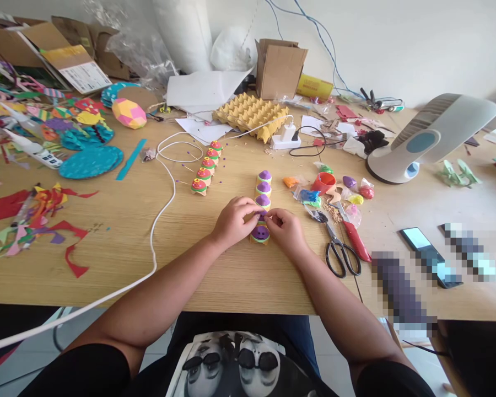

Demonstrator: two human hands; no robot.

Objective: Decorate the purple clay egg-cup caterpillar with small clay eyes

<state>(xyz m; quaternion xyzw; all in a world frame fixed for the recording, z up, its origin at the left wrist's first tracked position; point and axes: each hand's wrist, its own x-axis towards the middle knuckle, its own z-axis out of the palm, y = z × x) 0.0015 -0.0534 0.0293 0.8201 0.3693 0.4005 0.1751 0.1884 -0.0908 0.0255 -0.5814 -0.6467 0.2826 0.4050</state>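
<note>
Both hands meet in a fingertip grip, the left hand (232, 220) and right hand (286, 230) pinching the near end of a purple-and-yellow caterpillar (263, 194) lying mid-counter (215, 270), black-handled scissors (338, 248) just right, a red-topped caterpillar (206, 168) farther left.

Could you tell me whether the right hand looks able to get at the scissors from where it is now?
Probably yes. The scissors lie flat on the table just right of the right hand, with bare wood between them. The hand is busy on the purple caterpillar, though.
</note>
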